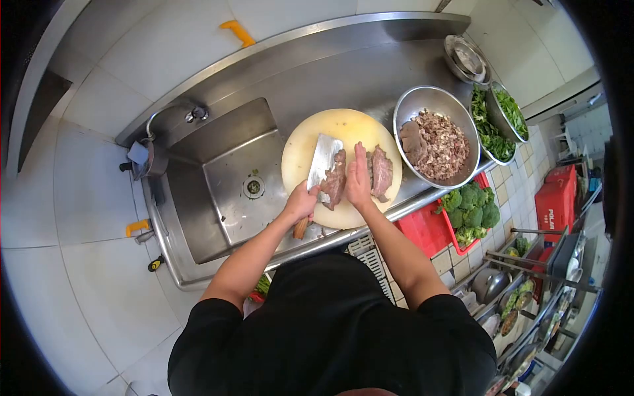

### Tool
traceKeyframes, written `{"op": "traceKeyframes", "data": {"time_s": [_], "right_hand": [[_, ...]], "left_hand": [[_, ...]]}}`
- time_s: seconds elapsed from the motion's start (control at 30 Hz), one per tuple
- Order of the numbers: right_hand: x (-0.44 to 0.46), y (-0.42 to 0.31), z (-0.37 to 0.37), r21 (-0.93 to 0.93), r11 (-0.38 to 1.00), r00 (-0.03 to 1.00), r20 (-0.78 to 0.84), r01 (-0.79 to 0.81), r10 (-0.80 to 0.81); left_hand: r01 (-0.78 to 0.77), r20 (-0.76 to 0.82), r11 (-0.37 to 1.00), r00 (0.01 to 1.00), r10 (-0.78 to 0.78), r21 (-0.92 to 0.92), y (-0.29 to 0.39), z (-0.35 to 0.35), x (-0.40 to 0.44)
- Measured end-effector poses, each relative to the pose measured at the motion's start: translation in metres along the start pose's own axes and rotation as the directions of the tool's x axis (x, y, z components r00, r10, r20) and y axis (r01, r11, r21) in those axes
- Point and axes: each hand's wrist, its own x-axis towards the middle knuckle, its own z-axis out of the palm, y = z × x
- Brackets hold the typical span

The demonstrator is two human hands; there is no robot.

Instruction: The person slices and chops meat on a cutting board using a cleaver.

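Observation:
My left hand [304, 200] is closed around a cleaver [323, 157]; the end of its wooden handle shows below my fist. The broad blade lies tilted over a round cutting board [305, 135], along the left side of a piece of meat [336, 181]. My right hand [358, 178] is on edge with its fingers stretched out, between that piece and a second portion of meat [381, 173] on the right. Whether the palm touches either piece I cannot tell.
A metal bowl [401, 119] of chopped meat stands right of the board. Beyond it are bowls of leafy greens [490, 137] and stacked bowls [466, 59]. The sink basin [218, 188] is on the left. Broccoli [472, 208] sits in a red crate [422, 228] below the counter.

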Motion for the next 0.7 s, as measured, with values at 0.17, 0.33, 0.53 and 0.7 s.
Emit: {"op": "traceKeyframes", "data": {"time_s": [0.17,0.33,0.53,0.7], "right_hand": [[-0.005,0.009,0.035,-0.485,0.873,0.984,0.176,0.052,0.039],[-0.015,-0.009,0.034,-0.588,0.809,0.968,0.196,-0.012,0.157],[-0.019,-0.012,0.037,-0.614,0.788,0.964,0.188,-0.035,0.189],[-0.019,-0.009,0.037,-0.599,0.800,0.968,0.176,-0.039,0.179]], "left_hand": [[-0.016,0.019,0.999,1.000,0.016,0.033,0.001,-0.001,-0.010],[0.007,0.169,1.000,0.986,-0.009,0.010,-0.035,-0.020,-0.054],[0.021,0.130,0.998,0.991,-0.030,0.067,-0.029,-0.015,-0.041],[0.035,0.024,0.985,0.999,-0.040,0.172,0.005,0.002,-0.022]]}}
